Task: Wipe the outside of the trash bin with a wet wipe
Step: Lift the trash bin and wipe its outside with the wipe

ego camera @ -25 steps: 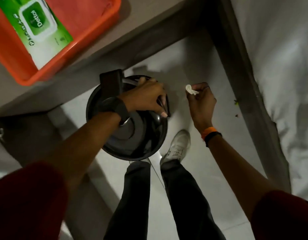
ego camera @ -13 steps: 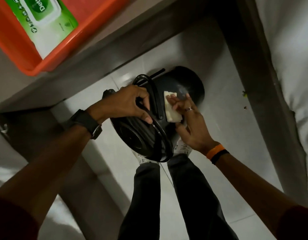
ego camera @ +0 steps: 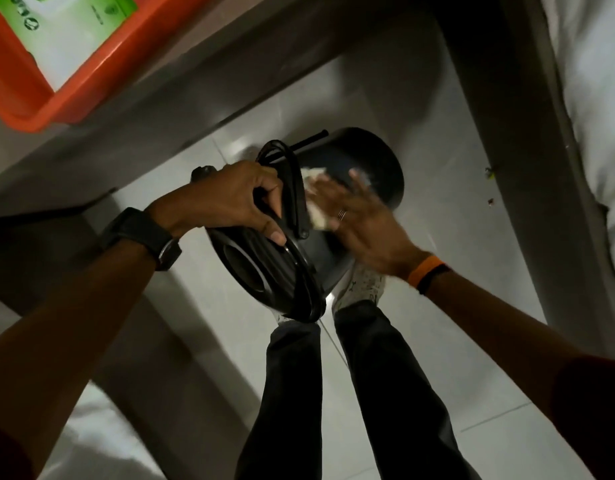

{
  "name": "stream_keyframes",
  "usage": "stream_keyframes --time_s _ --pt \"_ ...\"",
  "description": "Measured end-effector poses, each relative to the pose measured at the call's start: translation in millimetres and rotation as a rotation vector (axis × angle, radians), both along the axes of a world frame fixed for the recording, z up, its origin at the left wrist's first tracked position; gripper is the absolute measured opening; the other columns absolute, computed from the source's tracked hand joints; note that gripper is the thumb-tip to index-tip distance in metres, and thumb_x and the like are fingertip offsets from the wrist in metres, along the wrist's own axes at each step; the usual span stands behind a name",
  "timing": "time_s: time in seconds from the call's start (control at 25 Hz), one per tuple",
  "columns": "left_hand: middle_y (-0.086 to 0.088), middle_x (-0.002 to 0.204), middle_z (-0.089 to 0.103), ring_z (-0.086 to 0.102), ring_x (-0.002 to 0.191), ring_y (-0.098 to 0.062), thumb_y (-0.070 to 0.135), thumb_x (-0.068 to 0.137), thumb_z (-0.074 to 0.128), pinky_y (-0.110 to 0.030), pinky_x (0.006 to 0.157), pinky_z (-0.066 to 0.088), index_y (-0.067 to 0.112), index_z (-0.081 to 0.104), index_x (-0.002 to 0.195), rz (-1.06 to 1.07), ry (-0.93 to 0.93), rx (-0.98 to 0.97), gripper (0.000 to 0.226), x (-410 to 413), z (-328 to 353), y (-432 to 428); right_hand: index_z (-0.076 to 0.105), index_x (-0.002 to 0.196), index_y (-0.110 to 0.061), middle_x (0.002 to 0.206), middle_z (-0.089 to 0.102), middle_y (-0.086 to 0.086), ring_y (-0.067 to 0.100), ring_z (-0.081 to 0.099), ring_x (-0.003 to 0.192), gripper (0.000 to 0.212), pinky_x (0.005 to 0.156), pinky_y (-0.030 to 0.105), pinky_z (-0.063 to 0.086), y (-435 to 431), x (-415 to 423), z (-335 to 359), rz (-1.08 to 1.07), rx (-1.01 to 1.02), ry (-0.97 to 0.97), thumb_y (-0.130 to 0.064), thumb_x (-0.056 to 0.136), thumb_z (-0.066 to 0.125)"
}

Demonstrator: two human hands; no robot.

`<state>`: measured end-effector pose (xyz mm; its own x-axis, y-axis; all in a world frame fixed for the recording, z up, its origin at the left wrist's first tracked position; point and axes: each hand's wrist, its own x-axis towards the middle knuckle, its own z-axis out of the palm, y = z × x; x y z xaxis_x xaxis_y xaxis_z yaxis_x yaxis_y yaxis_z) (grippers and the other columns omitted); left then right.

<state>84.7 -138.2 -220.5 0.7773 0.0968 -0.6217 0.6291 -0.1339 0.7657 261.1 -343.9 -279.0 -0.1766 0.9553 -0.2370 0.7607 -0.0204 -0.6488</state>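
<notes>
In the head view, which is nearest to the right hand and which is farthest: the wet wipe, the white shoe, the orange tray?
Counting from the right hand:
1. Wet wipe: pressed under its fingers against the trash bin.
2. White shoe: just below the wrist, on the floor.
3. Orange tray: far up left, on the table.

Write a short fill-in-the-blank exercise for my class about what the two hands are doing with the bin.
The left hand grips the black trash bin at its ____ end.
The right hand presses a white ____ against the bin's side.
The wipes pack lies in an ____ tray.

Missing words: lid; wipe; orange
</notes>
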Motion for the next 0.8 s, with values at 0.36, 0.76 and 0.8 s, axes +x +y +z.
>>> stream_keyframes --time_s 0.36,0.76,0.8 --pt "0.016 0.076 0.065 0.064 0.082 -0.009 0.032 0.055 0.090 -0.005 0.074 0.049 0.018 0.071 0.068 0.082 0.001 -0.074 0.027 -0.5 -1.8 7.3 0.020 0.165 -0.007 0.175 0.018 0.011 0.023 0.012 0.165 0.065 0.135 0.050 0.010 -33.7 -27.1 13.0 -0.077 0.017 0.132 -0.038 0.109 0.031" --pt "0.011 0.069 0.067 0.063 0.068 -0.001 0.040 0.054 0.087 -0.006 0.064 0.050 0.022 0.070 0.067 0.153 0.010 -0.157 0.027 6.6 -8.7 14.6 0.027 0.165 -0.010 0.173 0.025 0.005 0.022 0.021 0.163 0.070 0.135 0.042 0.008 -39.9 -21.4 6.3 -0.368 -0.113 0.246 -0.049 0.107 0.034" --pt "0.010 0.068 0.067 0.063 0.068 -0.002 0.038 0.055 0.087 -0.007 0.065 0.050 0.022 0.070 0.066 0.162 0.020 -0.174 0.026 5.2 -7.9 13.6 0.027 0.165 -0.012 0.174 0.026 0.002 0.020 0.023 0.163 0.068 0.135 0.039 0.008 -53.9 -33.3 12.7 -0.268 -0.057 0.290 -0.047 0.107 0.034"
